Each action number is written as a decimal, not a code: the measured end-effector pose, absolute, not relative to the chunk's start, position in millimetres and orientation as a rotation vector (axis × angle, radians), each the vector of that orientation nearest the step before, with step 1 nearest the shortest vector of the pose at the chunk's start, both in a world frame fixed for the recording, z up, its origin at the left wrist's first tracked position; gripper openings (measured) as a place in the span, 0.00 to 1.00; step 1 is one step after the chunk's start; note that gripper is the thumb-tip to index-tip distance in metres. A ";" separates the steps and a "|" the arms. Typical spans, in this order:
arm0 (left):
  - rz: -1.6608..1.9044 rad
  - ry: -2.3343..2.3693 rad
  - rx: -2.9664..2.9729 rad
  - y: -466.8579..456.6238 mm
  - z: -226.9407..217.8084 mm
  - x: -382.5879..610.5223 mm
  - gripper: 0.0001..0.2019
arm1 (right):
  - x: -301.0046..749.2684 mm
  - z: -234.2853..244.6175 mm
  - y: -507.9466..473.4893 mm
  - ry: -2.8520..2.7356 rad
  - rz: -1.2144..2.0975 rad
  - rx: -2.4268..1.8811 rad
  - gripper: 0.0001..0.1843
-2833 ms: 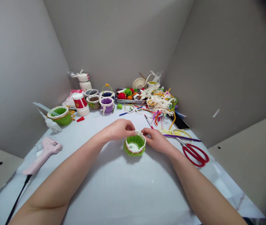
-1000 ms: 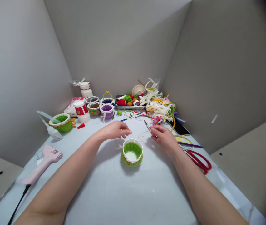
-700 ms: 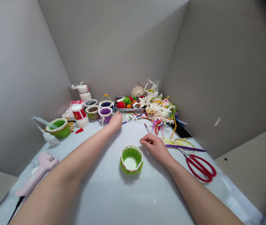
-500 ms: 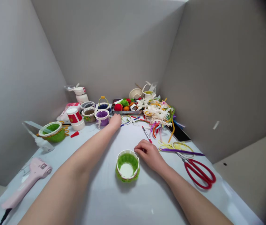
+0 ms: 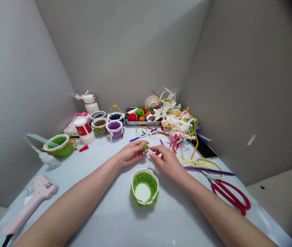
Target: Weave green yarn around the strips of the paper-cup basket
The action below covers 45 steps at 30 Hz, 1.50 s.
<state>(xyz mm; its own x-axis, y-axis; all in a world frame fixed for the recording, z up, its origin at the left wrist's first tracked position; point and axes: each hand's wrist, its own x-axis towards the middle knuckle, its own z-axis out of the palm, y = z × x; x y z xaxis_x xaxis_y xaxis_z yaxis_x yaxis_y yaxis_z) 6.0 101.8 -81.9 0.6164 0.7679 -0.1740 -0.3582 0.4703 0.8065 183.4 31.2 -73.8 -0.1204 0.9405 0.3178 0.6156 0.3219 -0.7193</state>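
A small ball of green yarn (image 5: pixel 144 147) is held in the fingers of my left hand (image 5: pixel 133 152), above the middle of the table. My right hand (image 5: pixel 167 160) is just to its right, fingers curved, with thumb and forefinger apart near the yarn. Below both hands stands a small round basket (image 5: pixel 144 187) with green yarn woven around white uprights and a white base. A thin green strand shows between the basket's rim and my right hand; where its upper end goes is hidden.
Red-handled scissors (image 5: pixel 230 195) and a phone (image 5: pixel 204 148) lie right. A pink glue gun (image 5: pixel 31 202) and a green basket (image 5: pixel 61 147) are at left. Small finished baskets, including a purple one (image 5: pixel 114 129), stand behind, beside a metal tray (image 5: pixel 142 123) of yarn balls.
My left hand has come back from beside the purple basket to the middle, and green yarn now shows in it. My right hand has lifted slightly from the basket's rim, its fingers parting.
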 end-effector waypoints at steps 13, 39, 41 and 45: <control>0.808 0.530 0.612 103.4 -88.9 5.2 0.13 | 170.6 -99.0 65.3 -1.796 0.343 -1.450 0.15; 1.007 0.754 0.888 100.9 -98.0 10.3 0.14 | 171.3 -94.2 58.1 -1.762 0.268 -1.290 0.04; 1.025 0.804 0.915 101.6 -99.2 10.7 0.13 | 171.3 -93.5 57.0 -1.770 0.268 -1.291 0.05; 1.104 0.959 1.104 103.2 -100.1 8.6 0.09 | 169.2 -93.4 54.9 -1.766 0.312 -1.321 0.06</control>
<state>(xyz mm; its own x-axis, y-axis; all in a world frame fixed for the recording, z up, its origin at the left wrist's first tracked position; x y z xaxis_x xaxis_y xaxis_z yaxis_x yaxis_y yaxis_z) 8.6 103.2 -100.1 0.1983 0.9789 -0.0488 -0.1848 0.0863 0.9790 169.2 54.9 -93.4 -0.0442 0.8682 0.4942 0.6464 0.4021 -0.6485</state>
